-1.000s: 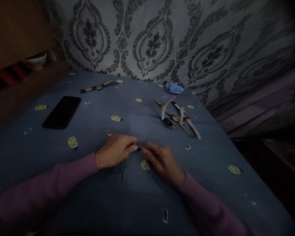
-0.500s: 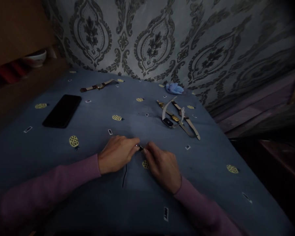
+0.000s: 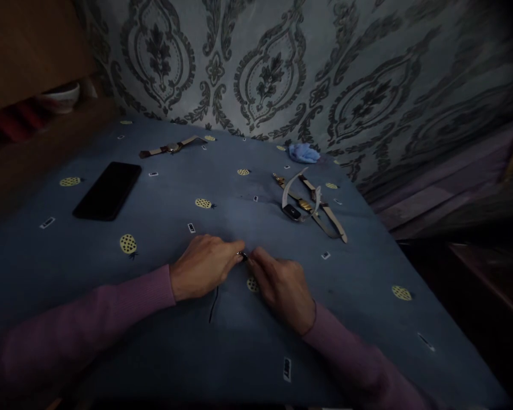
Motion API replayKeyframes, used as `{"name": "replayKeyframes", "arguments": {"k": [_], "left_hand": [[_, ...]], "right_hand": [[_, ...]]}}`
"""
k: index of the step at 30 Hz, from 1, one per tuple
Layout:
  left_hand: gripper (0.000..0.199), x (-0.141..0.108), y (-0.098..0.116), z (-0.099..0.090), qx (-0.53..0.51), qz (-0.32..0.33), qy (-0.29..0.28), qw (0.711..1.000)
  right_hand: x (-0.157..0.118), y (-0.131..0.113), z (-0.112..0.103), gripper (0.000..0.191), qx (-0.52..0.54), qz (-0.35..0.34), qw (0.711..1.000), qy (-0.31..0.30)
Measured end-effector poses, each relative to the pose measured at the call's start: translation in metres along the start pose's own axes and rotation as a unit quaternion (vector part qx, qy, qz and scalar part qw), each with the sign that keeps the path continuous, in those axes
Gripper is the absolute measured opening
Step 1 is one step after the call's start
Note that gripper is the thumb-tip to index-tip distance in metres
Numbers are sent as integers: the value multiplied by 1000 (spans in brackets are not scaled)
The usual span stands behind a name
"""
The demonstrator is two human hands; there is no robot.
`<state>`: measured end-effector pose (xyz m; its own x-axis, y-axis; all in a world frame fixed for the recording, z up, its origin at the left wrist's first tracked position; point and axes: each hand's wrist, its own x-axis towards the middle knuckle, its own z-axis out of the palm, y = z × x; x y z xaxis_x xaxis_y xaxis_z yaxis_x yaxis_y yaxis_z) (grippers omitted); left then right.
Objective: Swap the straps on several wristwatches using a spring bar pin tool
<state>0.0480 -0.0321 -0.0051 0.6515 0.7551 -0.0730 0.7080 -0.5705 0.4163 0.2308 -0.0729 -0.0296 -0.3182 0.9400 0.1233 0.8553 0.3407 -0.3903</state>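
Between my fingertips is a small dark object with a shiny bit, mostly covered by the fingers and too small to make out fully. My left hand is closed on its left end, thumb and index finger pinched. From under this hand a thin dark strip hangs toward the blue tablecloth. My right hand pinches at the right end of the small object, its fingers curled. Both hands are close together, low over the cloth near the middle of the table.
A black phone lies at the left. Behind it rests a watch with a brown strap. Several watches, one with a dark square face, lie in a heap right of centre. A crumpled blue cloth sits by the patterned wall.
The fingertips of my two hands have come slightly closer together around the small object. The lower end of the dark strip has swung a little to the left.
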Motion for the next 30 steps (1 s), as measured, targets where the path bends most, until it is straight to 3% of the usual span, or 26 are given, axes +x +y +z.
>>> {"name": "replayKeyframes", "arguments": {"k": [5, 12, 20, 25, 30], "left_hand": [[20, -1, 0, -1, 21, 9, 8, 1000], [19, 1, -3, -1, -2, -8, 4, 1000], [21, 2, -3, -3, -25, -16, -4, 1000], [21, 3, -2, -5, -34, -22, -15, 999], [22, 2, -1, -6, -43, -22, -13, 999]], "right_hand": [[0, -3, -8, 27, -28, 14, 999, -43], [5, -1, -24, 10, 81, 56, 990, -99], [-2, 5, -24, 16, 136, 20, 987, -79], [-6, 3, -22, 21, 147, 44, 987, -51], [-12, 3, -19, 26, 82, 76, 994, -18]]}}
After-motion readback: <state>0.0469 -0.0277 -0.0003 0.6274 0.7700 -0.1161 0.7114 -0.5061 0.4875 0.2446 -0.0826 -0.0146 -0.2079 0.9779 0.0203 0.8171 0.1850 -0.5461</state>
